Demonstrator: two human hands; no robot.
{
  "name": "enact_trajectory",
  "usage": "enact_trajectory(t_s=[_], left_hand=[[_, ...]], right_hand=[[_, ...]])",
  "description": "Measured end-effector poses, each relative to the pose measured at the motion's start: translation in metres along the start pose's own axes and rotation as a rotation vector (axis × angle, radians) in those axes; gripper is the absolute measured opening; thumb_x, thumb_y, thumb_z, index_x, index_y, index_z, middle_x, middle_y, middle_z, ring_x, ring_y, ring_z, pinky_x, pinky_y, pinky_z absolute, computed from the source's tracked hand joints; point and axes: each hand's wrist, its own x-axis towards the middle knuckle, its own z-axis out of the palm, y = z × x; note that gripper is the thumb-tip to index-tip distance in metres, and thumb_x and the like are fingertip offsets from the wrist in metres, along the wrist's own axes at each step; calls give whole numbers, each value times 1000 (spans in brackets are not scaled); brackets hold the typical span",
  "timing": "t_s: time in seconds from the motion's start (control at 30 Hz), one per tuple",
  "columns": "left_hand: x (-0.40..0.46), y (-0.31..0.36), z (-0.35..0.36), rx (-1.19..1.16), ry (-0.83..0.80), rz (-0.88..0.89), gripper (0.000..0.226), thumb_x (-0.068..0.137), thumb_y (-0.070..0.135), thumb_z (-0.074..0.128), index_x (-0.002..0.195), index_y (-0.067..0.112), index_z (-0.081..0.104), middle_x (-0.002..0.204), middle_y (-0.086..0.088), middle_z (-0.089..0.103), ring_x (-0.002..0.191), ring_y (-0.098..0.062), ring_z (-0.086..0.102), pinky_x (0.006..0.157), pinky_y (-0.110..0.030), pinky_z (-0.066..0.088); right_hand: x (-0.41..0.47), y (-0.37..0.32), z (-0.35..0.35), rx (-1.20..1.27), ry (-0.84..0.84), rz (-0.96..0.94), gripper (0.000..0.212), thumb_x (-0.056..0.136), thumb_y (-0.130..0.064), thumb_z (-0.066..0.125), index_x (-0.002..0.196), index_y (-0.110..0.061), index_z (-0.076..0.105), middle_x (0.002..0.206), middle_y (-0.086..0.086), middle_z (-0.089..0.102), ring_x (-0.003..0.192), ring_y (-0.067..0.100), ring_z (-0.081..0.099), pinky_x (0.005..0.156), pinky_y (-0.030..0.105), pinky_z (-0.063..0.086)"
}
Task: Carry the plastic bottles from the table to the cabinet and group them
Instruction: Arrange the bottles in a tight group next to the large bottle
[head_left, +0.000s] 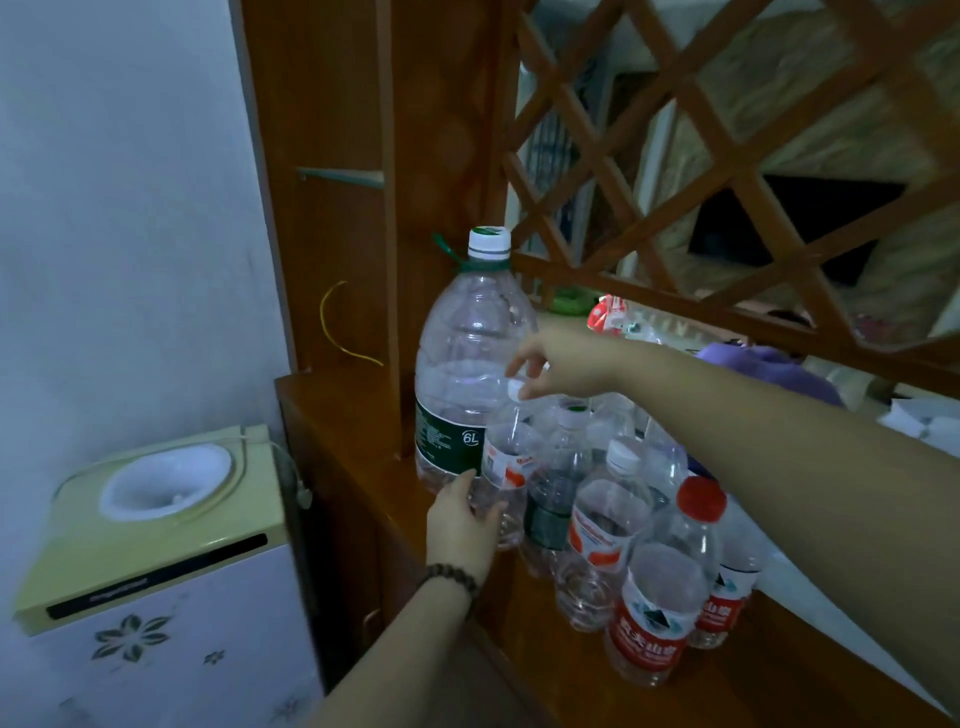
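The right hand (563, 364) reaches in from the right and pinches the white cap (516, 389) of a small clear bottle (506, 467) between thumb and fingertips. The left hand (462, 525) comes up from below and cups the lower body of the same bottle, fingers curled round its left side. A beaded bracelet (451, 574) sits on the left wrist.

The small bottle stands upright on the top of the wooden cabinet (332, 441), touching the large 6L bottle (467, 364) just behind and left of both hands. The large bottle is upright, with a white cap and a green handle ring at its neck.

To the right of the left hand, beneath the right forearm, the other empty bottles (597, 519) stand grouped close together. Nearest the camera is a red-capped bottle (662, 587) with a red label.

Far left of the left hand, beside the cabinet, stands a water dispenser (156, 519). A wooden lattice (727, 156) rises behind the right hand.
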Motion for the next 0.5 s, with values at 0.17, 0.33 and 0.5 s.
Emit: enact_trajectory(t_s=[0.17, 0.33, 0.5], left_hand=[[6, -6, 3, -48, -6, 53, 44, 84, 15, 70, 125, 20, 58, 116, 6, 62, 97, -2, 52, 80, -14, 42], [10, -8, 7, -59, -20, 45, 51, 83, 18, 72, 130, 20, 53, 122, 5, 60, 102, -5, 54, 86, -19, 46], [12, -8, 8, -37, -17, 120, 53, 82, 20, 72, 131, 22, 52, 120, 8, 55, 104, -3, 51, 86, -15, 41]], right_hand=[[14, 9, 6, 140, -6, 20, 30, 83, -25, 71, 112, -21, 65, 97, 3, 64, 73, 11, 60, 58, 19, 42], [17, 17, 2, 98, -22, 23, 32, 82, -31, 71, 113, -28, 65, 97, -3, 63, 87, 15, 60, 74, 26, 44], [22, 33, -20, 33, 135, 118, 28, 88, -32, 63, 113, -20, 63, 103, -1, 62, 93, 17, 57, 77, 28, 43]])
